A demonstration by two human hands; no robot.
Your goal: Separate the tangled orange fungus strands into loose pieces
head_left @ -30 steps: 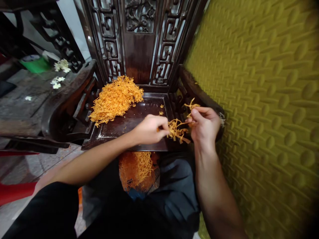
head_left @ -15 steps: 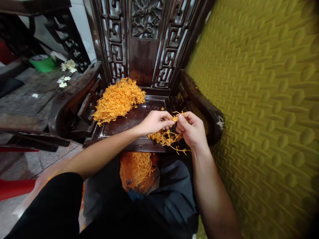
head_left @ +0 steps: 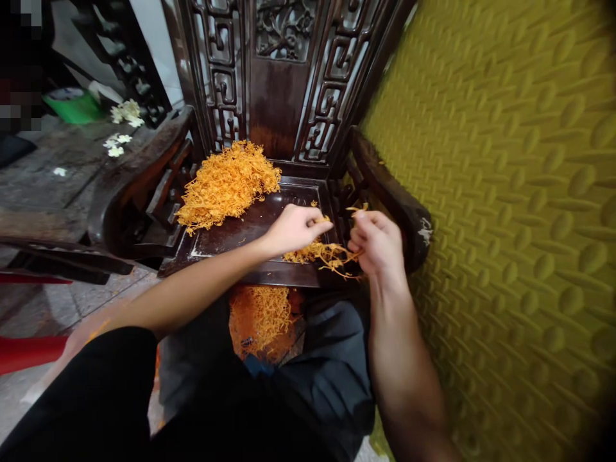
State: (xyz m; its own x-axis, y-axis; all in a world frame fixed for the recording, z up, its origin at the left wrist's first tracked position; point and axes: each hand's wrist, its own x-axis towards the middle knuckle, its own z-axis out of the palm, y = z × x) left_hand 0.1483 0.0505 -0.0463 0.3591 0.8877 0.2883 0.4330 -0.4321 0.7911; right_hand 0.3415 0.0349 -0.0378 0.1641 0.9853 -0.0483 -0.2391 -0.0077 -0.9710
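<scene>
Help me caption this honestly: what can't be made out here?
In the head view:
Orange bit in the left hand: mostly hidden by that hand.
Orange strand in the right hand: partly hidden by that hand.
Smaller orange pile: partly covered by the left hand.
Lower orange heap: top hidden by the chair seat.
Dark object: cut off by the left edge.

Probably a home sitting room: openwork-backed carved dark-wood armchair [head_left: 279, 96], more carved dark-wood furniture [head_left: 113, 51] on the left, pale wall [head_left: 154, 54] behind, grey tiled floor [head_left: 106, 290]. Looks domestic.
</scene>
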